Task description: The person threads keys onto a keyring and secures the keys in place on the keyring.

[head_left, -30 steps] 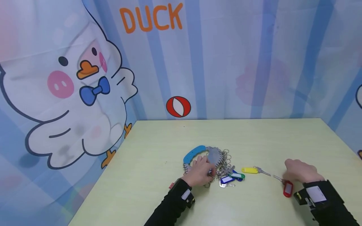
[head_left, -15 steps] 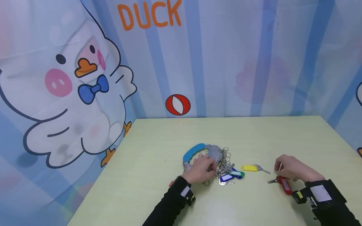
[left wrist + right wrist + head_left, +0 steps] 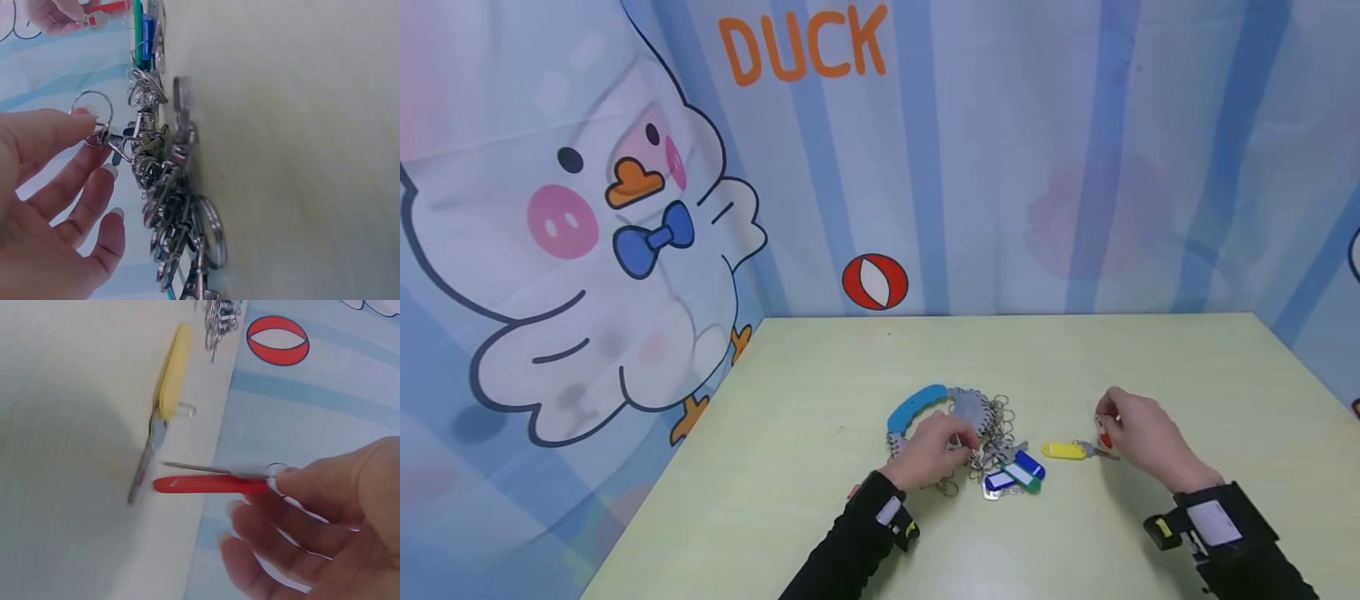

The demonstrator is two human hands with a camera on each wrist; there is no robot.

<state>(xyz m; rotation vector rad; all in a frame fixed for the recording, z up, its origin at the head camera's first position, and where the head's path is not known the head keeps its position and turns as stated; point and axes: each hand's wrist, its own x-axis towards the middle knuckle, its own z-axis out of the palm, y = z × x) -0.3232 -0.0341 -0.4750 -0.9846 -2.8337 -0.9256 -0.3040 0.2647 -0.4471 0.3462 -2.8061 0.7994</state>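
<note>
My left hand pinches a metal snap hook with a split ring between thumb and index finger. The hook belongs to a bunch of metal clasps hanging on a notched grey plate with a blue curved handle. Above the table at right, my right hand pinches the ring of a key with a red tag; the key's blade lies alongside the tag. A key with a yellow tag lies on the table just left of that hand.
Blue tags and a green tag with keys lie against the right side of the clasp bunch. The pale table meets a printed blue curtain at the back.
My right hand has moved left, raising the red-tagged key off the table towards the yellow one. My left hand barely moves; the blue and green tags have shifted a little.
</note>
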